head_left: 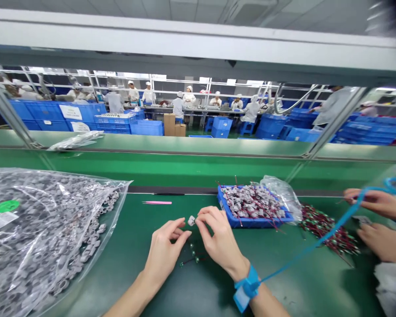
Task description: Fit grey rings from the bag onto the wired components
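Observation:
Near the middle of the green table, my right hand [218, 235] pinches a small grey part [191, 220] at its fingertips. My left hand [168, 242] is just left of that part, its thumb and fingers curved and apart, with nothing visible between them. Below and between the hands lie several small green pieces with dark red wires [193, 254]. A blue band with a coiled blue cord [247, 288] is round my right wrist. Pink tweezers [157, 202] lie beyond my left hand.
A clear bag of grey rings [53, 229] covers the left side. At the right stand a blue tray [239, 221] of grey parts with red wires and a pile of wired pieces [330, 229]. A co-worker's hands [381, 237] are at the far right. The blue cord crosses there.

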The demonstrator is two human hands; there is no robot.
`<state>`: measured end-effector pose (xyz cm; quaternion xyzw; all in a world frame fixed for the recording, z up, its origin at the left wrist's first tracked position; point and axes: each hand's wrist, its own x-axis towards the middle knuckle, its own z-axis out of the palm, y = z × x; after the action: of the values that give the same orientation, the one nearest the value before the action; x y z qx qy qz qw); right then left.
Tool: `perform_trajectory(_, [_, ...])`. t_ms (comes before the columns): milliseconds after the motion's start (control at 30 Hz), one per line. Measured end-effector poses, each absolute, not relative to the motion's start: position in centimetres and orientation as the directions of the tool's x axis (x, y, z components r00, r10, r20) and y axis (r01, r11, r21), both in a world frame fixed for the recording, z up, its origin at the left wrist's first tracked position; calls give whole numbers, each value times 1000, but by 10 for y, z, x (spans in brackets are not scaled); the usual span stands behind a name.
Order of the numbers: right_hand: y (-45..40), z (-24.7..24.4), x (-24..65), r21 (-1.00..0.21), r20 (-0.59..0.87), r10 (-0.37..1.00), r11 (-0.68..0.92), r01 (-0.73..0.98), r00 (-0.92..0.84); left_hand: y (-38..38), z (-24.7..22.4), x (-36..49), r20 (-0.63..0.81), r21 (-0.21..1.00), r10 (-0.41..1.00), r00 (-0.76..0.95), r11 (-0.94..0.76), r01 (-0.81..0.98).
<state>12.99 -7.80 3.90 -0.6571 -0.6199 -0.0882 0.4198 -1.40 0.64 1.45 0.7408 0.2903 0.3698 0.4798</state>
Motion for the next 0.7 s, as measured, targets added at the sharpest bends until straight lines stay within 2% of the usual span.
perform_trajectory(200, [-89, 71, 222, -414, 713, 584, -96, 905, 388, 7, 15, -16, 320, 883, 763, 562, -455, 115])
perform_trajectory(333, [-84, 74, 271, -305, 647, 599, -365, 880, 472, 7, 16, -17, 339, 878, 750, 567, -470, 97])
perform_trajectory(400, [-79, 71, 282, -263, 612, 618, -430, 864, 494, 7, 16, -17, 343, 880, 751, 565, -467, 87])
perform_trajectory(600, [-81, 73, 280, -261, 611, 608, -449, 854, 506, 11, 16, -17, 352, 883, 753, 556, -464, 70])
perform_trajectory(700, [-85, 81, 256, -316, 655, 603, -327, 890, 455, 10, 17, -18, 360, 876, 747, 558, -477, 74])
